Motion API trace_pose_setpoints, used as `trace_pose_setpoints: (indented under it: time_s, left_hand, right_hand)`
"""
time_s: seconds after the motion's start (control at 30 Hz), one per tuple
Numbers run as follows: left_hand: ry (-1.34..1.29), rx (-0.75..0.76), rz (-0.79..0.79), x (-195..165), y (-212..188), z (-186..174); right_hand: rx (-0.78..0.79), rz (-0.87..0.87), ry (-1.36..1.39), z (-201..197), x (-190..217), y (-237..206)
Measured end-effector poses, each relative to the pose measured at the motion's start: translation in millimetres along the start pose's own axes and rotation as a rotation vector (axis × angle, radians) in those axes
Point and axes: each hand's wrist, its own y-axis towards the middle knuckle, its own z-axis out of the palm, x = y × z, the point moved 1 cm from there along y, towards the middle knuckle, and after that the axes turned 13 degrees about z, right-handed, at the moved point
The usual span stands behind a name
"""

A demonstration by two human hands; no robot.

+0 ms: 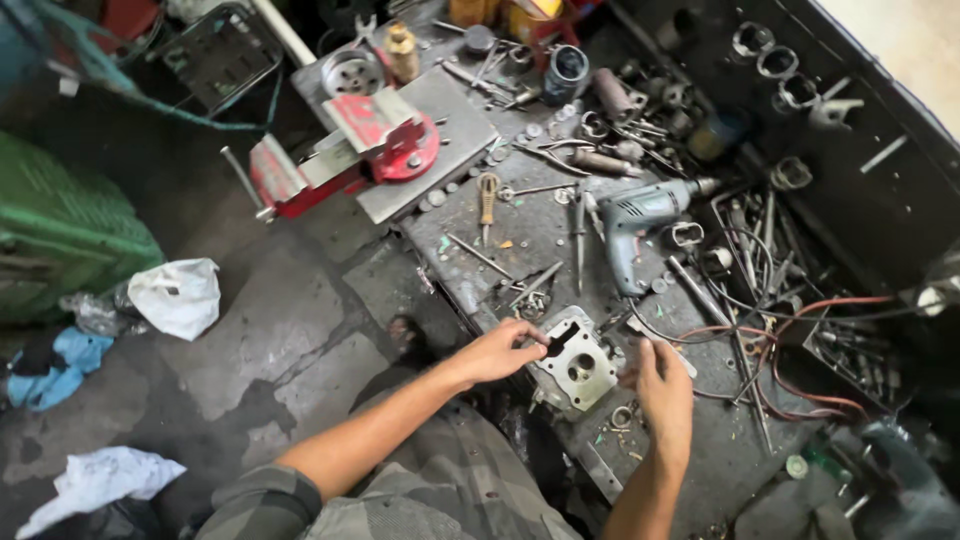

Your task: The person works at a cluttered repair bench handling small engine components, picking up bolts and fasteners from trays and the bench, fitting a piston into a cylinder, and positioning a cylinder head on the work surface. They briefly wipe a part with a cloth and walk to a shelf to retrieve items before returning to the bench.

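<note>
A pale grey metal engine cylinder head (578, 368) with a round bore and a dark slot lies on the near edge of a cluttered steel workbench (520, 225). My left hand (503, 350) grips its left side, fingers curled over the top edge. My right hand (662, 388) presses against its right side. Both hands hold the part between them. A small metal ring (621, 416) lies just below my right hand.
An electric drill (640, 222) lies beyond the part, with screwdrivers, pliers and loose bolts around it. A red bench vise (345, 152) is bolted at the bench's far left corner. Cables (800, 340) and more tools crowd the right. White rags (176, 294) lie on the concrete floor.
</note>
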Motion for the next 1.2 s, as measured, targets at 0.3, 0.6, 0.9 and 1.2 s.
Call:
trace_pose_setpoints:
  time_s: [0.3, 0.6, 0.9, 1.2]
  left_hand:
    - [-0.430, -0.249, -0.093, -12, -66, -92]
    - [-0.428, -0.694, -0.067, 27, -219, -255]
    - [-0.141, -1.268, -0.157, 47, -489, -395]
    - [-0.038, -2.157, -0.240, 64, -752, -380]
  right_hand:
    - [0.493, -0.343, 0.007, 140, 62, -21]
    - [0.935, -0.721, -0.459, 357, 156, -146]
    - [1.377, -0.662, -0.877, 579, 217, -279]
    - [1.353, -0.477, -0.798, 781, 175, -269]
